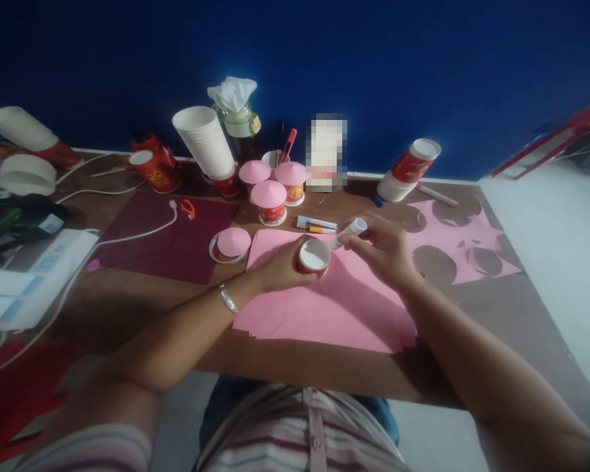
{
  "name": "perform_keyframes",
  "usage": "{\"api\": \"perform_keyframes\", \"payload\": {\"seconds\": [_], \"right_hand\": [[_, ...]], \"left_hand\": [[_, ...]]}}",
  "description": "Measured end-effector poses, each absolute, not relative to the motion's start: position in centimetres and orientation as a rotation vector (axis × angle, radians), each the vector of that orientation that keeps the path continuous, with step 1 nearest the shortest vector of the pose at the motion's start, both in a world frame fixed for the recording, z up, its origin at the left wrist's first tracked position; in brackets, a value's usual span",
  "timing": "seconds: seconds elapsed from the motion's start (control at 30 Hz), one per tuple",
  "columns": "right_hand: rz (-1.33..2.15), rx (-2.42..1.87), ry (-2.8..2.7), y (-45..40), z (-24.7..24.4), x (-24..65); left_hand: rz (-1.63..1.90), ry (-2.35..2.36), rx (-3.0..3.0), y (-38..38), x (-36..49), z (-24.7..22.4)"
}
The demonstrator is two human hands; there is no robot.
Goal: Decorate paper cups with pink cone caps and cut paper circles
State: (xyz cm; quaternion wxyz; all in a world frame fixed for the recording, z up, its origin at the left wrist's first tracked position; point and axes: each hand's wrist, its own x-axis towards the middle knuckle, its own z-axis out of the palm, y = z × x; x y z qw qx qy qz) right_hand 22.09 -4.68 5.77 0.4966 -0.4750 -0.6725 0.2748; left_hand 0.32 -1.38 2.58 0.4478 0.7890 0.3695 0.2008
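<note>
My left hand (pixel 286 267) is wrapped round a small red paper cup (pixel 314 257), with its white end facing up. In my right hand (pixel 386 246) is a white glue stick (pixel 350 231), tilted so its lower tip comes close to the cup's edge; whether they touch, I cannot tell. Both hands are above a stack of pink paper (pixel 324 314). Left of the cup, a pink paper cone (pixel 233 242) lies on a white ring. Behind it stand three red cups topped with pink cones (pixel 269 195).
Markers (pixel 317 223) lie behind the pink stack. A tall stack of paper cups (pixel 204 144) leans at the back. On the right are cut pink scraps (pixel 465 242) and stacked red cups (pixel 413 167). A white cable (pixel 128 240) crosses the left side by a white box (pixel 42 282).
</note>
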Motion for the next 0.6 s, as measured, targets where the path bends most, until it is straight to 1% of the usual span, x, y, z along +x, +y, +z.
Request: {"api": "perform_keyframes", "payload": {"seconds": [0.3, 0.6], "right_hand": [[0.733, -1.131, -1.587, -4.36, 5.79, 21.6], [0.782, -1.115, -1.524, -4.17, 5.86, 21.67]], "left_hand": [[0.526, 0.862, 1.96, -1.13, 0.33, 1.92], [0.549, 0.846, 1.974, -1.08, 0.31, 2.38]]}}
